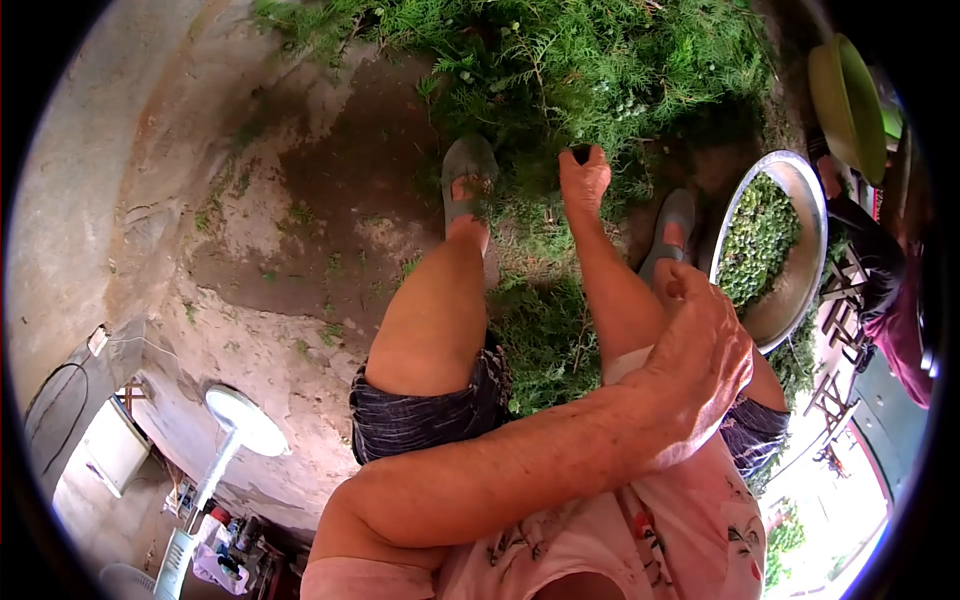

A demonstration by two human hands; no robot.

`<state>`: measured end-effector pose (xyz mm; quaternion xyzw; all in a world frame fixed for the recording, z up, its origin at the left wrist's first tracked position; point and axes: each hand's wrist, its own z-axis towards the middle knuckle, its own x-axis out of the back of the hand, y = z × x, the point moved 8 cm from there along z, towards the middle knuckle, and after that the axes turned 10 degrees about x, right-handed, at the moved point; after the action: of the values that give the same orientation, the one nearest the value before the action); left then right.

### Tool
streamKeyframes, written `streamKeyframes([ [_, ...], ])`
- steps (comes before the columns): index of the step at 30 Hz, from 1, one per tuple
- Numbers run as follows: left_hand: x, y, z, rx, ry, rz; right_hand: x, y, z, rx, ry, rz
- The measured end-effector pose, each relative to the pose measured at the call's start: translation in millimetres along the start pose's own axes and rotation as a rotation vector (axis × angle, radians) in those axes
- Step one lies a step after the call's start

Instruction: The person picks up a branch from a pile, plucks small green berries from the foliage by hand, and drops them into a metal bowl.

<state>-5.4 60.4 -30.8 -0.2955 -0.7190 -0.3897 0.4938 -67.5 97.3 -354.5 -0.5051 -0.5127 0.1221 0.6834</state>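
My right hand (585, 183) reaches forward over the pile of green evergreen branches (620, 75). Its fingers are curled at the edge of the foliage, closed on what looks like a leafy branch. My left arm crosses my body, and my left hand (700, 345) is beside the near rim of a metal basin (812, 215). That hand's fingers are bent together in a pinch; anything between them is too small to make out. Small green cones (757, 240) fill part of the basin, which appears tilted in this view.
My shoes (468, 170) are planted on either side of loose foliage on bare ground. A yellow-green tub (848, 105) stands beyond the basin. Another person's dark sleeve (870, 250) shows at the right. A white pedestal fan (245, 420) stands at the left.
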Motion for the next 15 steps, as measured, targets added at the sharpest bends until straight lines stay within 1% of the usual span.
streamKeyframes([
  [1, 0.0, 2.5, -0.5, -0.001, 0.03, 0.048, 4.1, 3.0, 0.2, 0.005, 0.0, -0.003],
  [2, -0.3, 7.4, -1.1, 0.0, 0.064, 0.096, 4.9, 11.7, -0.2, -0.002, -0.024, 0.152],
  [3, 5.1, 6.4, -5.1, 0.009, 0.189, 0.102, 10.6, -2.4, -1.3, -0.008, -0.046, 0.308],
  [4, 11.4, 4.8, -10.0, 0.018, 0.314, 0.11, 20.6, -12.1, -4.2, -0.074, -0.032, 0.391],
  [5, 16.3, 5.3, -9.6, 0.015, 0.323, 0.112, 25.9, -14.9, -4.2, -0.066, -0.027, 0.39],
  [7, 2.2, 0.6, -5.0, 0.069, -0.026, 0.068, 38.2, -20.6, -3.4, -0.059, 0.048, 0.547],
  [8, 5.8, -1.7, -6.3, 0.064, -0.013, 0.072, 46.9, -31.6, -4.5, -0.081, 0.071, 0.561],
  [10, 20.7, -22.2, -5.2, 0.163, 0.088, -0.192, 62.4, -58.9, -4.3, -0.036, 0.123, 0.574],
  [11, 15.9, -39.0, 2.8, 0.205, 0.177, -0.239, 78.1, -80.0, -4.7, -0.006, 0.169, 0.59],
  [12, 22.9, -47.9, 2.0, 0.309, 0.31, -0.315, 91.9, -92.8, -9.6, -0.149, 0.033, 0.641],
  [13, 47.0, -66.0, -8.3, 0.408, 0.443, -0.394, 99.0, -102.8, -4.1, -0.125, 0.05, 0.644],
  [15, 67.2, -98.5, -23.3, 0.504, 0.715, -0.544, 127.5, -156.9, 7.5, 0.377, 0.136, 0.665],
])
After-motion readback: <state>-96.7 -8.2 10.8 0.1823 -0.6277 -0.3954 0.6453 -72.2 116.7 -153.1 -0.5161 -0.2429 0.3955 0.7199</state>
